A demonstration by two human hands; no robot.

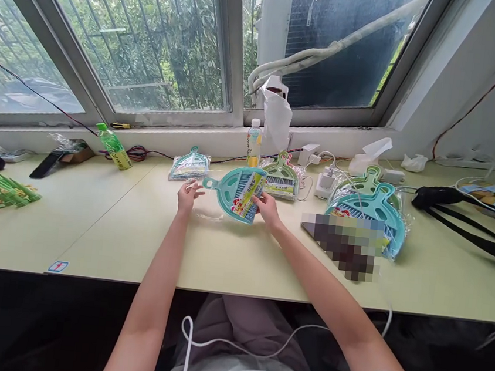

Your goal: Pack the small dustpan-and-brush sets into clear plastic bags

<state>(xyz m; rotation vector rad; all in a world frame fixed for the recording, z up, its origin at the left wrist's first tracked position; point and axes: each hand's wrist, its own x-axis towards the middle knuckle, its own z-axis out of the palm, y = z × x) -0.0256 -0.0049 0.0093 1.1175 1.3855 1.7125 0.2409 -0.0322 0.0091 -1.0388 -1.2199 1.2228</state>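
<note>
Teal dustpan set (238,193) was gripped at its edge by right hand (267,209); left hand (188,194) pinched clear wrapping (207,208), which could tear if tugged.

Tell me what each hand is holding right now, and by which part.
The right hand grips the teal dustpan set at its wide right edge. The left hand pinches clear plastic wrap near the handle.
</note>
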